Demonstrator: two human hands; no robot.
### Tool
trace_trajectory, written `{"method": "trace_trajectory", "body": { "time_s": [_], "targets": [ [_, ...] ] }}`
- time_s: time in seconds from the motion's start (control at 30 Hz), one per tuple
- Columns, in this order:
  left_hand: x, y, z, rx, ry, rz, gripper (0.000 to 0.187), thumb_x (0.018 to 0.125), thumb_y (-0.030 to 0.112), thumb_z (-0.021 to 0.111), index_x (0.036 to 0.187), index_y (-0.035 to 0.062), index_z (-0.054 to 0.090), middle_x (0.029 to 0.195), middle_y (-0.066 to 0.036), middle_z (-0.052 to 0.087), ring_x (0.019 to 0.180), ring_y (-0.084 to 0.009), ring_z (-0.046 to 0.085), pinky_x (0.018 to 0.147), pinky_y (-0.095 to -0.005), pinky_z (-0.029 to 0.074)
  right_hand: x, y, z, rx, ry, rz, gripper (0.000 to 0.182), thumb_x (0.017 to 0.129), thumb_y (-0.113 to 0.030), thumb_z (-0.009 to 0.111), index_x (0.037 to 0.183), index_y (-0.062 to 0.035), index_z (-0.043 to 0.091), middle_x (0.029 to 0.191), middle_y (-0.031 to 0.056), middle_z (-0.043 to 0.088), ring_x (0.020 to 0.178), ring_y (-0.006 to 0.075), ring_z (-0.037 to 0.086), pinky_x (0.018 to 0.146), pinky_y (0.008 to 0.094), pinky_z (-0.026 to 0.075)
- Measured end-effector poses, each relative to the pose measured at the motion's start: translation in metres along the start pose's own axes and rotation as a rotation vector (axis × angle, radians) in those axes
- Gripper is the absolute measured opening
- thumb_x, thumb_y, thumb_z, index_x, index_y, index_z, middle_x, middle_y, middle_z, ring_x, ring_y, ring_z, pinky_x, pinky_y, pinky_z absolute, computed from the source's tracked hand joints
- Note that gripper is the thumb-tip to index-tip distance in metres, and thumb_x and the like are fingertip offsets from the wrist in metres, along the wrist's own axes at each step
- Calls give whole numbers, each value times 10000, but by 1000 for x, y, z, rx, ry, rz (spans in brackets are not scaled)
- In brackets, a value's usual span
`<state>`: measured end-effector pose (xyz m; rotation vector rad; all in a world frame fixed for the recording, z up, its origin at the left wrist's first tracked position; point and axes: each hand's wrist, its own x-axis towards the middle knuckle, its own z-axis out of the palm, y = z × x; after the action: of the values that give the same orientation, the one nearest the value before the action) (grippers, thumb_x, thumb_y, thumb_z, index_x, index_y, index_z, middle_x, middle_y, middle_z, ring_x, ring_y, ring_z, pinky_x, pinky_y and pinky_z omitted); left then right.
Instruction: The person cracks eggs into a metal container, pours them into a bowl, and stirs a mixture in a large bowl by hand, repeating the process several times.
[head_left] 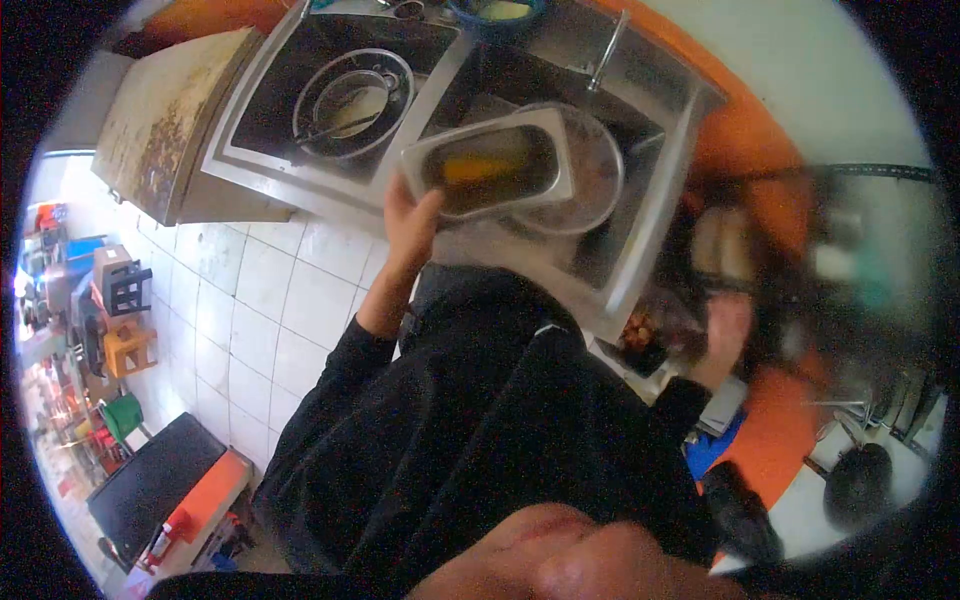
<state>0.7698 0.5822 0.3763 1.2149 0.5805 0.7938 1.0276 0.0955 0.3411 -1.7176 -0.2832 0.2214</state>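
My left hand (410, 225) grips the near left corner of a rectangular steel food pan (567, 165), its thumb along the side. The pan is tilted over the right basin of a double sink (640, 235), with a yellow patch (480, 168) inside it. Behind the pan, partly covered by it, is a large round clear-rimmed bowl (612, 190). Off to the right of the sink, my right hand (730, 325) is smeared by motion, close to a blurred pale object (724, 245); I cannot tell whether it holds that object.
A round strainer-like vessel (352, 105) sits in the left basin, below the level of the faucet (608, 50). Left of the sink stands a stained cabinet (165, 125). Reddish-brown pieces (640, 332) lie near the sink's right corner. A black pan (858, 485) hangs at far right.
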Motion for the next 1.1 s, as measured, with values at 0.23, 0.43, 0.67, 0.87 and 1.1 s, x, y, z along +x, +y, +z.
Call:
{"method": "trace_trajectory", "body": {
  "time_s": [0.23,0.43,0.67,0.87,1.1],
  "targets": [
    [4,9,-7,65,11,87,553,708,7,558,1241,-31,418,1178,-110,513,1083,-204,485,955,-330,361,-68,90,-19,-1210,-87,417,162,829,-165,600,954,-69,637,870,94,630,831,243,602,706,351,502],
    [7,14,-13,128,76,133,517,697,-17,541,1207,-24,456,1163,-120,521,1078,-207,486,935,-328,380,-65,113,-5,-1327,152,412,172,830,-180,597,955,-71,642,845,97,633,836,246,604,706,347,496],
    [18,32,-7,743,69,646,222,712,-50,578,931,-67,542,1159,-164,539,1062,-225,532,875,-339,445,-23,91,7,-1349,291,318,184,830,-197,594,956,-75,649,817,100,636,841,250,607,705,342,489],
    [18,-5,-33,1060,65,644,153,661,-29,642,760,75,587,1174,-111,553,765,-181,630,566,-270,509,36,57,66,-1284,414,-63,161,814,-137,597,958,-89,650,816,107,636,795,280,607,704,363,477],
    [32,-7,-28,1119,112,553,145,673,-58,607,792,-20,534,1204,-175,528,808,-182,594,737,-286,482,108,98,215,-782,-123,-107,258,810,-279,636,939,-55,641,852,128,635,782,289,612,662,387,475]
  ]
}}
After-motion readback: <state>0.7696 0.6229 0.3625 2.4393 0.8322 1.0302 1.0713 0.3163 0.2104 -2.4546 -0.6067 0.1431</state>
